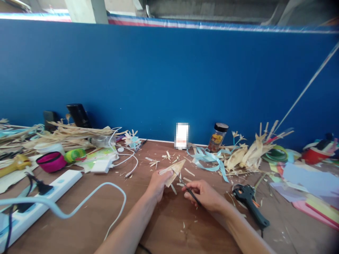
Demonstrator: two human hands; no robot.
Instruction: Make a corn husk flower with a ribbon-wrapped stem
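My left hand (pixel 159 185) is closed on a pale, pointed piece of dried corn husk (pixel 176 172), its thumb lying on top. My right hand (pixel 203 194) grips slim, dark-handled scissors (pixel 191 194). Their thin blades reach up to the husk's surface, but how far apart they are is too small to tell. Narrow cut husk strips (pixel 189 171) and scraps lie scattered around both hands on the brown table (pixel 169 225).
A black glue gun (pixel 250 204) lies right of my right hand, near coloured paper (pixel 312 180). Light-blue ribbon (pixel 209 160), a lidded jar (pixel 217 137) and husks (pixel 246 155) stand behind. On the left are a white power strip (pixel 43 204), cables and a pink band (pixel 51 161).
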